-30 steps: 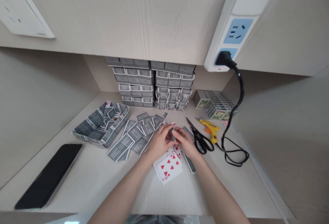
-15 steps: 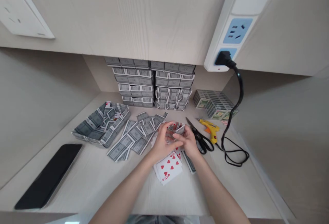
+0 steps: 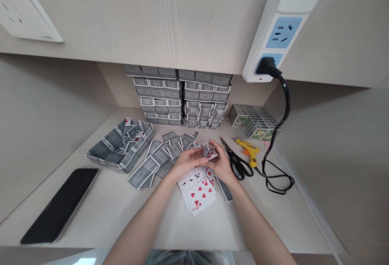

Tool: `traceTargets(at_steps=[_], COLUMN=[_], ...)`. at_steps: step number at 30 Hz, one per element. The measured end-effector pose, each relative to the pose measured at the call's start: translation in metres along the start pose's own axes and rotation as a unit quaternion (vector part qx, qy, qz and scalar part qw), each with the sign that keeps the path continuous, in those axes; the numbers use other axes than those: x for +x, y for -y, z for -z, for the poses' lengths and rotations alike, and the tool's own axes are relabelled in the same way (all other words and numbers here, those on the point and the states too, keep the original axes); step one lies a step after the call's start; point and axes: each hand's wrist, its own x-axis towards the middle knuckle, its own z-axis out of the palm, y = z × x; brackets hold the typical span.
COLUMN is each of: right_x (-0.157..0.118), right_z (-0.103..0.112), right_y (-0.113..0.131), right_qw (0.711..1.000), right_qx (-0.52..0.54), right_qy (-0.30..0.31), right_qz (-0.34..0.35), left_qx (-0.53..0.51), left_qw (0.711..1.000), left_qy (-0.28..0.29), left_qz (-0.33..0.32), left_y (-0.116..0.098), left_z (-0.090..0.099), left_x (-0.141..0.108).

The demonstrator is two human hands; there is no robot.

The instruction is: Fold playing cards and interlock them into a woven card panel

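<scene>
Near the centre of the frame, the left hand (image 3: 189, 162) and right hand (image 3: 221, 163) curl their fingers around a small folded playing card (image 3: 210, 152), creased and glossy. Below lie flat, smooth-faced heart cards (image 3: 201, 195); to the left, grey-patterned folded cards (image 3: 158, 157) overlap beside an angular woven-looking card tray (image 3: 114, 137). Black-handled metal scissors (image 3: 238, 164) and a yellow plastic glue gun (image 3: 249, 151) rest at right.
</scene>
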Motion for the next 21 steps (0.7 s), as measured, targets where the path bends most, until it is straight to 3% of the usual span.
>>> traceTargets(at_steps=[3,6,9,13,21], right_x=[0.001,0.003,0.004,0.004,0.003], right_z=[-0.002,-0.002,-0.002,-0.003,-0.002], right_y=[-0.002,-0.001,0.001,-0.001,0.0], right_qw=[0.995,0.984,0.982,0.983,0.969], right_qx=[0.07,0.129,0.11,0.08,0.126], right_qy=[-0.011,0.0,-0.005,-0.027,-0.016], right_qz=[-0.063,-0.123,-0.15,-0.163,-0.211], left_qx=[0.115,0.24,0.334,0.397,0.378], left_qw=[0.988,0.955,0.918,0.89,0.903], left_qy=[-0.086,-0.138,-0.132,-0.114,-0.113], left_qz=[-0.049,-0.105,-0.167,-0.195,-0.171], left_y=[0.006,0.011,0.014,0.016,0.016], left_z=[0.003,0.004,0.005,0.006,0.007], left_x=[0.004,0.005,0.004,0.002,0.002])
